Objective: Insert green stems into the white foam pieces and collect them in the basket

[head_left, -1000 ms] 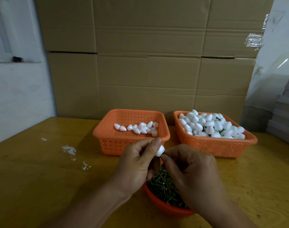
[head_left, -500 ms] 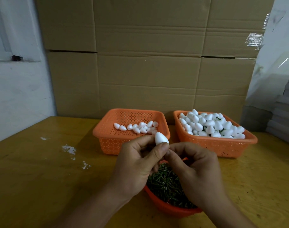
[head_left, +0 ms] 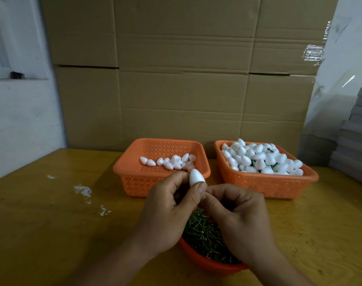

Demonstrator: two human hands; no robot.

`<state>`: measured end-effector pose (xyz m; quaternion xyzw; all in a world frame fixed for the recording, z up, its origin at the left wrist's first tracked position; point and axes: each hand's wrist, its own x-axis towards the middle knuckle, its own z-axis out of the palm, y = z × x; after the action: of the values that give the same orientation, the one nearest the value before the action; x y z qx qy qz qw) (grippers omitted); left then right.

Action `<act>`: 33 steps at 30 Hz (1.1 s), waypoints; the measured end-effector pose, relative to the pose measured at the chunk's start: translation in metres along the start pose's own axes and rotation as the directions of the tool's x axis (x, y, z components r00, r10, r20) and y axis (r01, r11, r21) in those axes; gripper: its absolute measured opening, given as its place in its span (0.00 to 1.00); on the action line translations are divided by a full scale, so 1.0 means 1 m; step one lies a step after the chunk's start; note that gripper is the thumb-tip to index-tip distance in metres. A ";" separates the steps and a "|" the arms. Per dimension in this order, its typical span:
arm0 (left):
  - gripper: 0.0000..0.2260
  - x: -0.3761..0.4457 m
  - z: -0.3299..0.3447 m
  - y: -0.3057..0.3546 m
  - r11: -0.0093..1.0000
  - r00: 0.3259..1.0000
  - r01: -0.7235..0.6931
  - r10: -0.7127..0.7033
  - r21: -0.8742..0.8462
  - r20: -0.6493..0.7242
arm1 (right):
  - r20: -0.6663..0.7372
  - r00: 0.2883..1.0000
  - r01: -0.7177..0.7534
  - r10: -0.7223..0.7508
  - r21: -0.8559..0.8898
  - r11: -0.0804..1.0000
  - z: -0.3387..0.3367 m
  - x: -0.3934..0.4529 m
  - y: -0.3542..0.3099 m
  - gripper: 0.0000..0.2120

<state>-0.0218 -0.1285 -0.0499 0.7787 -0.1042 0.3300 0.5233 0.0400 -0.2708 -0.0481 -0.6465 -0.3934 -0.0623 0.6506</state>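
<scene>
Pinching a white egg-shaped foam piece [head_left: 196, 177] point-up, the left hand [head_left: 167, 213] is hovering over the round orange bowl of green stems [head_left: 204, 236]; the right hand [head_left: 237, 215] is curling its fingers beneath it, contents unclear, before two orange perforated plastic baskets [head_left: 147, 182].

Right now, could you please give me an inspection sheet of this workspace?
Surface: yellow wooden table, scuffed, with white flecks left of the baskets.
Job's things: left basket holds a few foam pieces; right basket is heaped with foam pieces, some green stems showing; orange bowl of green stems sits under the hands.
Clutter: nothing seen beyond the flecks.
Fingers: left hand pinches one white foam piece, tip up; right hand is curled against it, and what it holds is hidden.
Cables: nothing seen.
Surroundings: cardboard boxes behind, white wall on the left, grey stacked sheets on the right.
</scene>
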 end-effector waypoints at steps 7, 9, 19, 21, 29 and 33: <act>0.13 0.002 -0.001 -0.006 0.995 0.998 0.057 -0.057 -0.085 0.007 | -0.133 0.989 -0.055 0.057 0.018 0.998 -0.018 0.020 0.006 0.05; 0.13 -0.001 0.001 -0.011 0.996 0.997 0.076 -0.076 -0.042 0.008 | -0.208 0.974 -0.091 0.085 -0.016 0.996 -0.027 0.032 0.010 0.06; 0.13 -0.005 0.008 -0.023 0.994 0.997 0.062 -0.066 0.094 0.046 | -0.486 0.871 -0.334 0.073 -0.476 0.814 -0.103 0.118 0.052 0.05; 0.13 -0.005 0.007 -0.022 0.994 0.998 0.052 -0.055 0.097 0.034 | -0.488 0.866 -0.402 0.110 -0.550 0.732 -0.117 0.134 0.063 0.06; 0.11 -0.006 0.009 -0.017 0.991 1.000 -0.004 0.002 0.133 0.015 | -0.419 0.889 -0.454 0.185 -0.753 0.477 -0.120 0.166 0.092 0.11; 0.11 -0.007 0.009 -0.015 0.991 1.000 -0.021 0.018 0.133 0.023 | -0.448 0.868 -0.494 0.212 -0.750 0.440 -0.120 0.171 0.099 0.11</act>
<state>-0.0159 -0.1315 -0.0673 0.8144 -0.0952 0.3328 0.4658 0.2669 -0.2893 -0.0073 -0.9303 -0.0674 -0.1997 0.3004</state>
